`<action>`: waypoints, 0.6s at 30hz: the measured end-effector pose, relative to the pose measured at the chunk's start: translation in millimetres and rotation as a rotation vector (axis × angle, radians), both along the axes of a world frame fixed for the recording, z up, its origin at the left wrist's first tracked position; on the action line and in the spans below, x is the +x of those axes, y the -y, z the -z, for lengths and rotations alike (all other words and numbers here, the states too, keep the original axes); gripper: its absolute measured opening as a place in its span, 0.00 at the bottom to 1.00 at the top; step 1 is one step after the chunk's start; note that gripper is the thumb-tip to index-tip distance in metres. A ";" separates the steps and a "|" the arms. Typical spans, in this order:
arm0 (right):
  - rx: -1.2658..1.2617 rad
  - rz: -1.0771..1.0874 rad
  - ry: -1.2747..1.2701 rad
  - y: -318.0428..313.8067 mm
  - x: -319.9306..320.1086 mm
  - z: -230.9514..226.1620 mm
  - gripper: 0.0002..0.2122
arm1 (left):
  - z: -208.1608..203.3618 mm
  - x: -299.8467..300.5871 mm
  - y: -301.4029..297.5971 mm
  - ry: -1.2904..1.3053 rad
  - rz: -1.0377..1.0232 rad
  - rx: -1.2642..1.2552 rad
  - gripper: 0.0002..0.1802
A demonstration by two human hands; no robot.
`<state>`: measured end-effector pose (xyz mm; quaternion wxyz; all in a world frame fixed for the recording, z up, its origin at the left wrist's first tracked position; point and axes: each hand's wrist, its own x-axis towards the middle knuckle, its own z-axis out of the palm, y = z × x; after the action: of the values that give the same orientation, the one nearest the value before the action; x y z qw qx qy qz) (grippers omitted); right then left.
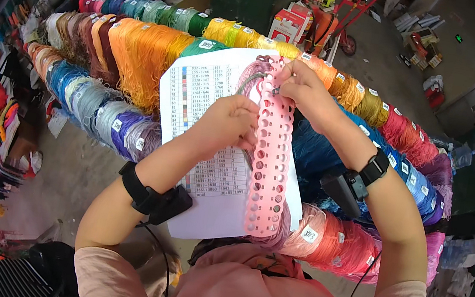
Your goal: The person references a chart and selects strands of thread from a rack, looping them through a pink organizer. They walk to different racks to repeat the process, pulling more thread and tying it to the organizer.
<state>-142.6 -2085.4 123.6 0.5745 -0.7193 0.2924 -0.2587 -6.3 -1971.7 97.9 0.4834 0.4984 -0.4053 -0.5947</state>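
A long pink thread card (269,178) with rows of round holes lies lengthwise on a white printed chart (194,210). Mauve thread (255,66) is looped at its upper end, and a grey strand (250,80) runs beside it. Bent over the upper part of the card, my right hand (304,91) pinches what looks like grey thread at a hole. My left hand (233,121) is closed at the card's left edge, its fingers curled. Whatever the left fingertips hold is hidden.
Rows of labelled thread hanks surround the chart: orange (143,57), yellow (230,32), blue (72,84) and coral pink (334,240). A red hand truck (349,18) and cartons (290,24) stand on the floor at the back. More coloured thread bundles (5,120) hang at far left.
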 end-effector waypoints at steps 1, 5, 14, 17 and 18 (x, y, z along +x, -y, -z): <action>-0.014 0.018 0.003 -0.3 0.3 0.5 0.06 | -2.9 1.4 4.4 0.004 0.005 -0.003 0.08; 0.022 0.059 0.037 4.1 1.6 -1.7 0.06 | -10.5 4.8 27.1 -0.004 -0.018 0.019 0.09; -0.034 0.080 -0.086 12.2 5.9 -10.2 0.08 | -13.8 10.1 51.8 0.022 -0.022 -0.008 0.08; -0.043 0.052 -0.160 17.6 8.8 -13.6 0.09 | -11.1 10.4 57.2 0.009 -0.042 -0.041 0.08; -0.086 0.071 -0.201 21.1 9.6 -11.8 0.09 | -11.3 10.9 58.4 0.011 -0.038 -0.043 0.08</action>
<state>-133.0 -2106.5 135.4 0.5014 -0.7548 0.3627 -0.2177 4.6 -2030.2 109.3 0.5030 0.4989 -0.4112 -0.5736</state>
